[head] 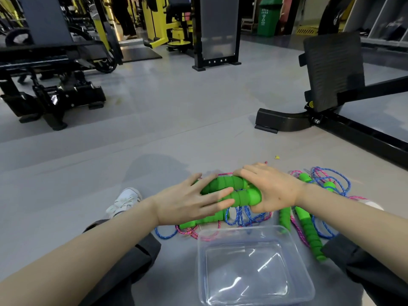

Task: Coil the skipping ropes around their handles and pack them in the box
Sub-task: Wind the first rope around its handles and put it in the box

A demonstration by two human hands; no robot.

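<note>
**Two green handles in my right grip, clear box close in front of me**

Far to my left a black gym machine (55, 91) stands on the grey floor (176, 111). Nearer me, my white shoe (124, 200) pokes out past my dark trouser leg.

My left hand (192, 202) is flat, its fingers straight and spread. They lie across the left end of the pair of green handles (236, 192) and grasp nothing.

The two ribbed foam handles lie side by side, roughly level, just above the floor. Beneath them a loose green handle (205, 220) lies among the blue and pink cords (238, 217).

The clear plastic box (242, 231) sits on the floor between my knees, just near of the cords.

My right hand (271, 191) is wrapped round the right end of the pair, fingers curled over the top and thumb underneath, holding both together.

To its right, two more green handles (309, 235) lie on the floor beside the box. Behind my right wrist lies a tangled heap of rope (331, 180), blue and pink, with smaller green pieces in it.

Further right, a black bench frame (331, 71) rises from the floor.
</note>
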